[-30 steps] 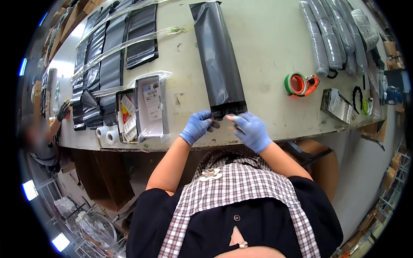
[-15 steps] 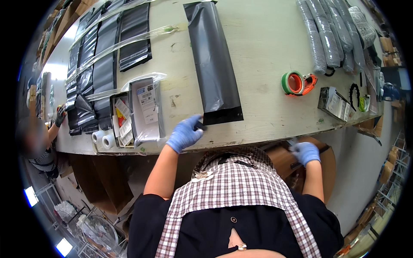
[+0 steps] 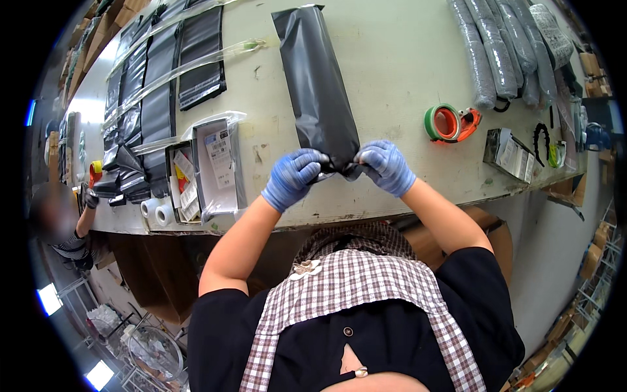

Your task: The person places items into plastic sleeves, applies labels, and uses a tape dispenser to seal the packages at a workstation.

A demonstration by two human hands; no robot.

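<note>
A long black plastic mailing bag (image 3: 320, 91) lies lengthwise on the pale table in front of me, its near end bunched up. My left hand (image 3: 292, 178), in a blue glove, has its fingers closed on the left corner of that end. On the right corner, my right hand (image 3: 386, 167), gloved the same way, pinches the plastic. Both hands sit close together at the bag's near edge, and the fingertips are partly hidden by folds.
Several black bags (image 3: 160, 98) lie at the left under clear strips. Nearby are an open grey box (image 3: 241, 176) and white rolls (image 3: 164, 214). Right: tape dispenser (image 3: 444, 123), small box (image 3: 508, 155), wrapped grey tubes (image 3: 499, 65). A co-worker (image 3: 72, 222) stands at the far left.
My right hand has come up from below the table edge to the bag. Both hands now grip its near end, which has gone from flat to gathered. The co-worker's hand has moved lower.
</note>
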